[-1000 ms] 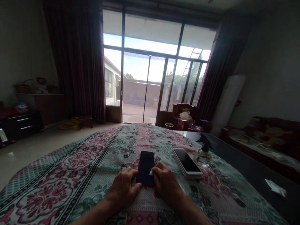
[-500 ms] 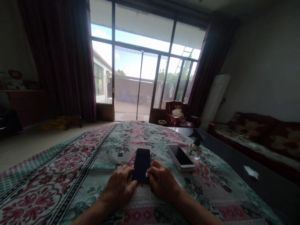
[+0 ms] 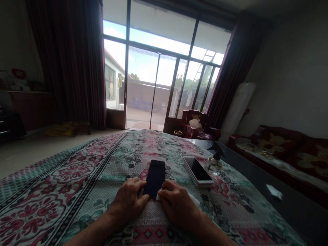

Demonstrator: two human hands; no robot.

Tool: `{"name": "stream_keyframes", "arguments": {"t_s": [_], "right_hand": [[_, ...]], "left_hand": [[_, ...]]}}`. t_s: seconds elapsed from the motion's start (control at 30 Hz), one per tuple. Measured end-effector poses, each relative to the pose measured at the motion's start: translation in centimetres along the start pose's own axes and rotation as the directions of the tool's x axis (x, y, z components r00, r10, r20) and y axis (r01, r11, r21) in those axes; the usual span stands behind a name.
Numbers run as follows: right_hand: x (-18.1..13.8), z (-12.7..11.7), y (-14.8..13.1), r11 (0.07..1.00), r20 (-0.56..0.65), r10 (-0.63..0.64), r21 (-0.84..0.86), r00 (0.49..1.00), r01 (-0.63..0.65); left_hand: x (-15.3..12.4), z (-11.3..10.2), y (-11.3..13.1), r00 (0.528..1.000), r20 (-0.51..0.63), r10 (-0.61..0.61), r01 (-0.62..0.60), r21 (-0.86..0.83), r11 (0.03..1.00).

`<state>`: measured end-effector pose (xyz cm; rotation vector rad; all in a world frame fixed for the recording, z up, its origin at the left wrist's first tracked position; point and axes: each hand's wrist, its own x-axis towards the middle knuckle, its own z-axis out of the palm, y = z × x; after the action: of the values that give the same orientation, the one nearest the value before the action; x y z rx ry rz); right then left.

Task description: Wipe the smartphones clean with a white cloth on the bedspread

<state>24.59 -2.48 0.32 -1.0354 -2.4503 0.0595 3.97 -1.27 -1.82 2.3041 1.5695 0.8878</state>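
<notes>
A dark smartphone (image 3: 155, 177) lies face up on the flowered tablecloth (image 3: 151, 215), its screen black. My left hand (image 3: 130, 198) grips its lower left edge between thumb and fingers. At the lower right corner, my right hand (image 3: 176, 201) pinches a white tissue (image 3: 158, 196) against the phone; more white shows past the far side of that hand. To the right lies a white smartphone (image 3: 198, 171) with a dark screen, resting on a white slab or box.
Beyond the white phone stands a small glass holder (image 3: 214, 164) with a dark top. A crumpled white paper (image 3: 274, 191) lies on the dark tabletop (image 3: 289, 205) at the right. A wooden sofa (image 3: 282, 143) and a chair (image 3: 193, 119) stand farther off.
My right hand has slid slightly down and left along the phone's lower edge, and more of the white tissue shows. My left hand still holds the phone. The view has shifted slightly.
</notes>
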Motion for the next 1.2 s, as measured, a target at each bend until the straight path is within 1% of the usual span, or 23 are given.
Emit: {"name": "stream_keyframes", "arguments": {"t_s": [0.1, 0.2, 0.33, 0.57, 0.73, 0.87, 1.0, 1.07, 1.2], "right_hand": [[0.1, -0.4, 0.3, 0.999, 0.046, -0.037, 0.014, 0.998, 0.036], [0.1, -1.0, 1.2, 0.998, 0.092, -0.046, 0.04, 0.995, 0.043], [0.0, -1.3, 1.7, 0.999, 0.102, -0.029, 0.044, 0.994, 0.025], [0.8, -0.4, -0.3, 0.998, 0.076, -0.061, -0.007, 0.995, 0.062], [1.6, 0.0, -1.1, 0.994, 0.102, -0.087, -0.054, 0.991, 0.093], [1.2, -0.6, -0.5, 0.998, 0.124, -0.058, -0.017, 0.991, 0.061], [0.5, -1.9, 0.6, 1.0, 0.144, -0.011, 0.026, 0.99, 0.008], [0.3, -2.3, 1.0, 0.999, 0.155, 0.003, 0.044, 0.988, -0.01], [0.3, -1.9, 0.9, 0.999, 0.124, 0.011, 0.048, 0.992, -0.017]], "left_hand": [[0.1, -0.3, 0.2, 1.0, 0.021, 0.004, -0.004, 0.001, 1.0], [0.1, -0.5, 0.3, 1.0, 0.024, 0.013, -0.013, 0.016, 1.0], [0.0, -0.2, -0.1, 1.0, 0.021, 0.018, -0.018, 0.01, 1.0], [0.1, 0.0, -0.4, 1.0, 0.014, 0.026, -0.027, 0.015, 1.0], [0.0, 0.3, -0.5, 0.999, -0.002, 0.041, -0.041, 0.023, 0.999], [-0.1, 0.6, -0.7, 0.997, -0.055, 0.046, -0.045, 0.024, 0.999], [0.0, 0.3, -0.6, 0.999, -0.006, 0.043, -0.043, 0.024, 0.999], [0.0, 0.2, -0.5, 0.999, -0.001, 0.044, -0.044, 0.011, 0.999], [0.1, -0.1, -0.2, 1.0, 0.0, 0.026, -0.026, -0.016, 1.0]]}}
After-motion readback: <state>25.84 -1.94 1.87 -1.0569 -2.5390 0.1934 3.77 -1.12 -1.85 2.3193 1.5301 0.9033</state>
